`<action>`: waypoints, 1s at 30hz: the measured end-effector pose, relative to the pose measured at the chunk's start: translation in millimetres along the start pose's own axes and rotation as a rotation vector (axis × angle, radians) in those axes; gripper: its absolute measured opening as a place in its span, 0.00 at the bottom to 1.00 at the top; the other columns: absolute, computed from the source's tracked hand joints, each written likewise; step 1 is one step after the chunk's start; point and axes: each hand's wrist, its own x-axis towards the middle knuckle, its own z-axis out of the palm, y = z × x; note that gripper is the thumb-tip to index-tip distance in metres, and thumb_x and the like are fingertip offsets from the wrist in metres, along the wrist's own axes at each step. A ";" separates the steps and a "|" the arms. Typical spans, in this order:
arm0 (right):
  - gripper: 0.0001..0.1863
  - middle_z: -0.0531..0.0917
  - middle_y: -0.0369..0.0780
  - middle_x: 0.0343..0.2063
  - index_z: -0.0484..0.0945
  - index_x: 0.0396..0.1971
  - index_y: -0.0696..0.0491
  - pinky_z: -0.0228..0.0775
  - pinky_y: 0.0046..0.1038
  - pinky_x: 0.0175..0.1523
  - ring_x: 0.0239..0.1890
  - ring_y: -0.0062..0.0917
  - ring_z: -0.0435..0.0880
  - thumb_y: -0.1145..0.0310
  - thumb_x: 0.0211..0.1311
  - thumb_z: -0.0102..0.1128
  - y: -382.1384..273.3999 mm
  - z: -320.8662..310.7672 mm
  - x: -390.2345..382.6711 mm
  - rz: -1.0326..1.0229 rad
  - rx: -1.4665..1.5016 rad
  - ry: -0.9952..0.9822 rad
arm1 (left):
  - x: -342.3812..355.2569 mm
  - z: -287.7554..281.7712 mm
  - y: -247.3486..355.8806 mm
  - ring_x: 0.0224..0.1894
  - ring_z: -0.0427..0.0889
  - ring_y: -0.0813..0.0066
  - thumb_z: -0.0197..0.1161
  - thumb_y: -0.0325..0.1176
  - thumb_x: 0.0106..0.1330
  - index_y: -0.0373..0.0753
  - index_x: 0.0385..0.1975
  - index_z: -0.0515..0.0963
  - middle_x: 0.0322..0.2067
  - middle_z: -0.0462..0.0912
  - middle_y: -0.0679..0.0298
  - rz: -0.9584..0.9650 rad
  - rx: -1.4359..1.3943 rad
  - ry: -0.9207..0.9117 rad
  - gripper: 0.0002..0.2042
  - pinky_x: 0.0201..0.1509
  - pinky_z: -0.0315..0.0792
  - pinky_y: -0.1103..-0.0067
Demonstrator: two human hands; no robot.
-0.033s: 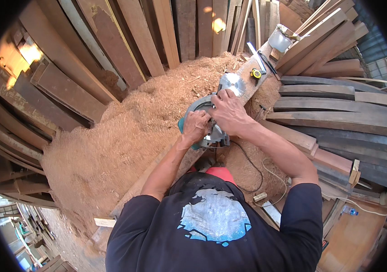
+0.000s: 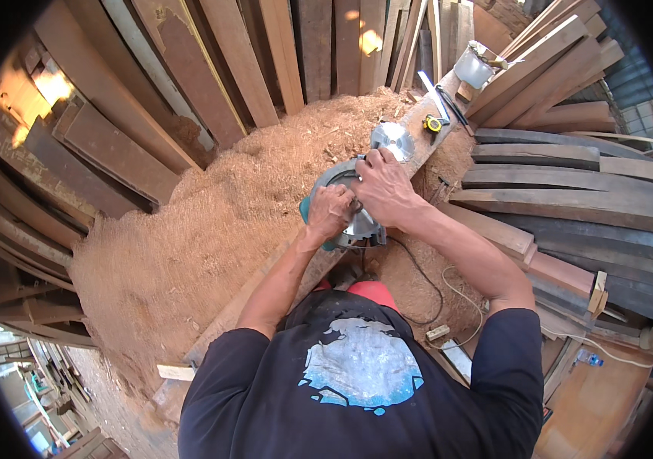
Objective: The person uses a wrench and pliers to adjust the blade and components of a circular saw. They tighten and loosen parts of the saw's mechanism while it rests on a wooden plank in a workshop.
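A teal and grey circular saw (image 2: 328, 177) lies on a long wooden beam in front of me, its round guard facing up. My left hand (image 2: 330, 211) is closed at the saw's middle, thumb and fingers pinched together. From the other side my right hand (image 2: 382, 188) bends over the same spot, its fingers curled and almost touching the left ones. Whatever the fingertips grip there is hidden behind the knuckles. Just beyond the right hand a loose round saw blade (image 2: 395, 138) lies flat on the beam, shiny and with a centre hole.
Farther along the beam (image 2: 420, 122) are a yellow tape measure (image 2: 432, 124), a try square (image 2: 428, 84) and a white pot (image 2: 473, 67). Sawdust (image 2: 212, 229) is heaped left. Boards (image 2: 563, 180) are stacked right. A dark cord (image 2: 435, 287) loops near a power strip (image 2: 438, 332).
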 end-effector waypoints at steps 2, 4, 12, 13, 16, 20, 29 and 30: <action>0.09 0.88 0.47 0.40 0.91 0.34 0.52 0.68 0.44 0.62 0.50 0.41 0.86 0.67 0.58 0.64 -2.2 7.0 5.1 0.089 0.059 -0.042 | -3.5 -0.1 3.6 0.44 0.83 0.56 0.74 0.35 0.58 0.45 0.42 0.84 0.37 0.84 0.60 0.001 -0.016 0.064 0.13 0.48 0.71 0.62; 0.11 0.91 0.49 0.37 0.92 0.34 0.54 0.69 0.41 0.64 0.45 0.41 0.91 0.67 0.61 0.63 -2.6 5.2 15.4 0.217 0.138 -0.219 | -9.1 -4.2 6.2 0.46 0.82 0.54 0.76 0.36 0.57 0.42 0.49 0.82 0.41 0.85 0.57 -0.100 -0.091 -0.066 0.19 0.52 0.71 0.62; 0.18 0.89 0.59 0.39 0.88 0.42 0.61 0.81 0.48 0.54 0.47 0.54 0.90 0.60 0.65 0.65 24.2 7.7 9.6 0.460 0.585 -0.236 | -10.1 3.0 15.9 0.46 0.81 0.56 0.75 0.36 0.61 0.44 0.48 0.83 0.39 0.86 0.61 -0.143 -0.045 0.028 0.16 0.55 0.70 0.63; 0.18 0.89 0.57 0.39 0.88 0.44 0.60 0.81 0.48 0.53 0.47 0.54 0.90 0.60 0.65 0.65 26.2 6.8 2.9 0.457 0.554 -0.204 | -8.4 2.7 16.9 0.46 0.81 0.56 0.75 0.35 0.61 0.44 0.47 0.84 0.39 0.86 0.62 -0.153 -0.036 0.029 0.15 0.54 0.70 0.64; 0.18 0.87 0.53 0.42 0.86 0.49 0.55 0.80 0.47 0.54 0.48 0.51 0.88 0.60 0.64 0.66 24.1 -8.3 -18.9 0.315 0.385 -0.025 | -11.7 4.9 18.9 0.46 0.82 0.58 0.73 0.37 0.63 0.47 0.47 0.84 0.38 0.86 0.64 -0.198 0.003 0.025 0.13 0.53 0.71 0.64; 0.16 0.82 0.47 0.47 0.87 0.48 0.51 0.72 0.45 0.63 0.52 0.45 0.84 0.63 0.61 0.65 29.0 6.4 -31.8 -0.115 0.138 0.284 | -10.1 8.1 18.9 0.46 0.82 0.59 0.73 0.37 0.63 0.48 0.46 0.84 0.38 0.86 0.64 -0.193 0.045 0.040 0.12 0.53 0.71 0.64; 0.11 0.89 0.51 0.34 0.89 0.32 0.57 0.70 0.49 0.68 0.46 0.47 0.89 0.67 0.56 0.64 6.3 -1.5 10.4 -0.054 0.193 -0.177 | -15.8 11.2 19.7 0.45 0.81 0.56 0.71 0.33 0.63 0.45 0.40 0.84 0.37 0.87 0.61 -0.226 0.045 0.025 0.08 0.52 0.71 0.62; 0.11 0.89 0.53 0.31 0.89 0.30 0.58 0.73 0.50 0.66 0.43 0.49 0.90 0.67 0.56 0.64 4.9 -6.4 16.8 0.012 0.221 -0.297 | -14.2 9.6 22.1 0.45 0.81 0.55 0.71 0.34 0.63 0.45 0.40 0.84 0.37 0.87 0.61 -0.219 0.016 0.053 0.08 0.52 0.72 0.61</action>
